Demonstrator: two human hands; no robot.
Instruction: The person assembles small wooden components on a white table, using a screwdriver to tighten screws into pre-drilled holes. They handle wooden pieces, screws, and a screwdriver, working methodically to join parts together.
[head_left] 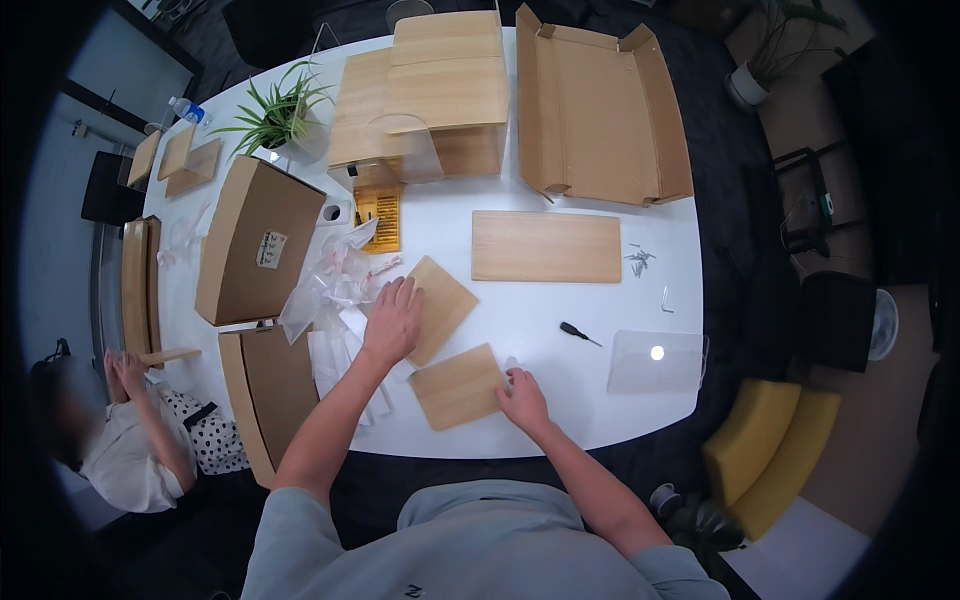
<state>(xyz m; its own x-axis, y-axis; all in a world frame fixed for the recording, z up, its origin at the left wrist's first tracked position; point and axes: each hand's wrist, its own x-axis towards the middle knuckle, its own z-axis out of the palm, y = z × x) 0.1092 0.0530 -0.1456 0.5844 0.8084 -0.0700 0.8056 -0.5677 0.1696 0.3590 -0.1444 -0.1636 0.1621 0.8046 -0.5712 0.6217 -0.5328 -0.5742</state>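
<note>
While open carton (602, 110) sits at 1 o'clock on white table (600, 415), brown inside facing up, orange case (378, 196) at 11 holds dark bits. Left hand (393, 318): fingers stretched, slightly apart, at edge of upper wood board (445, 305), board at its 3. Right hand (525, 402): fingers curled by lower wood board (457, 387) at its 9, can't tell if gripping. Table edge close at 6, white surface running toward screwdriver (574, 330) at 1.

A board (457, 388) lies left of the right hand (524, 402).
</note>
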